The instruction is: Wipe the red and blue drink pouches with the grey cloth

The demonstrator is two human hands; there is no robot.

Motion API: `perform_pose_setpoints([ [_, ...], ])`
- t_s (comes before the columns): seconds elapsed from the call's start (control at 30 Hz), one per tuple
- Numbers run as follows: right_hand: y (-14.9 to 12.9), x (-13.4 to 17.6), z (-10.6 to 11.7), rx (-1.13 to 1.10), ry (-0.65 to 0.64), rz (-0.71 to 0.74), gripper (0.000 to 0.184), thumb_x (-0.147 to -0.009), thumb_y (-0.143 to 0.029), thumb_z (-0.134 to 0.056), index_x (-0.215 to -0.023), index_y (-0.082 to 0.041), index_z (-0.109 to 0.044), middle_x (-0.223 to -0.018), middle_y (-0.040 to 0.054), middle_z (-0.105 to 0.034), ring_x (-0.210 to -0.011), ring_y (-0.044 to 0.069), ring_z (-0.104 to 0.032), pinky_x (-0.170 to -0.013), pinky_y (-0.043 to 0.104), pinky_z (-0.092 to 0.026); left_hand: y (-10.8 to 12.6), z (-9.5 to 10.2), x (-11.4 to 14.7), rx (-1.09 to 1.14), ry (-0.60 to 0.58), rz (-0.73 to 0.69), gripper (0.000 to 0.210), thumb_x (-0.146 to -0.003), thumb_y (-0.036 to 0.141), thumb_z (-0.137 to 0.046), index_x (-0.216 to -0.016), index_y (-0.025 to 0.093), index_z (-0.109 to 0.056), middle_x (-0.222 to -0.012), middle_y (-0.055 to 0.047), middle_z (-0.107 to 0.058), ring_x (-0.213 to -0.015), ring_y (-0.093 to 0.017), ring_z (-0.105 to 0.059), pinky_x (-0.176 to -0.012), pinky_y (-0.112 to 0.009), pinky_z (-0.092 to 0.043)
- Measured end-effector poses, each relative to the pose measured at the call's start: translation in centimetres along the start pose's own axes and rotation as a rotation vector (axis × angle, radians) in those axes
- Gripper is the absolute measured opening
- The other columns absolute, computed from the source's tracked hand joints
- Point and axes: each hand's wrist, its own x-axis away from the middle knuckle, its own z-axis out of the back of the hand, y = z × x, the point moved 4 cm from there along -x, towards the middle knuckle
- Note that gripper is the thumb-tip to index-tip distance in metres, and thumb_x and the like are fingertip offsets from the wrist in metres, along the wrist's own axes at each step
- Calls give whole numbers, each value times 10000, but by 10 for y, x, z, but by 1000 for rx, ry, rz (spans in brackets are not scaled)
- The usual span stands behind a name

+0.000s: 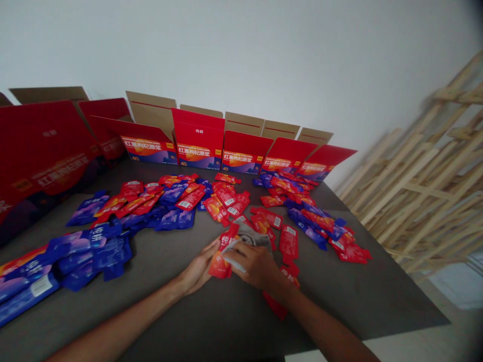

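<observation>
My left hand (200,267) is closed on the left edge of a red spouted pouch (222,261), held just above the grey table. A grey cloth (252,237) is bunched in my right hand (252,262), whose fingers press it against the pouch's right side. Part of the cloth hangs out beyond the knuckles. Loose red pouches (289,242) lie right beside and behind my right hand, one partly hidden under that forearm. Farther back, another group of red pouches (226,196) is spread on the tabletop.
Piles of blue and red pouches lie at left (94,251), centre left (175,218) and right (320,221). Open red cartons (198,146) line the table's back along the wall. A larger red carton (49,151) stands at left. Wooden racks (426,186) stand beyond the table's right edge.
</observation>
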Motion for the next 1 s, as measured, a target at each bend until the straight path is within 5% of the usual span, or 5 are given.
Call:
perform_pose_setpoints([
  [0.2, -13, 0, -5, -25, -106, 121, 274, -893, -270, -637, -1162, -262, -590, -1077, 13, -664, -933, 164, -637, -627, 221, -471, 5, 1, -1, 0, 71, -88, 322, -914, 297, -594, -1199, 152, -631, -1128, -110, -723, -999, -229, -690, -882, -327, -523],
  [0.5, 13, 1, 15, -21, 199, -182, 287, -921, -164, -550, -1188, -261, -590, -1099, 50, -675, -938, 177, -648, -782, 262, -499, -2, -6, 3, -9, -39, 11, 324, -903, 239, -612, -1216, 165, -650, -1186, -116, -709, -1130, -246, -646, -1018, -357, -450],
  [0.8, -13, 0, -6, -63, -134, 113, 274, -896, -268, -624, -1168, -264, -587, -1127, 12, -660, -959, 161, -638, -652, 222, -480, 9, -1, 0, 16, 140, -102, 262, -909, 291, -601, -1124, 152, -651, -1082, -100, -734, -973, -227, -698, -917, -352, -519],
  [1.0, -6, 0, -2, -60, -48, 33, 279, -898, -232, -614, -1174, -265, -589, -1115, 12, -667, -933, 160, -645, -663, 229, -489, 7, -1, 0, -29, 100, -91, 300, -900, 298, -617, -1162, 154, -649, -1069, -102, -739, -978, -233, -695, -884, -337, -526],
])
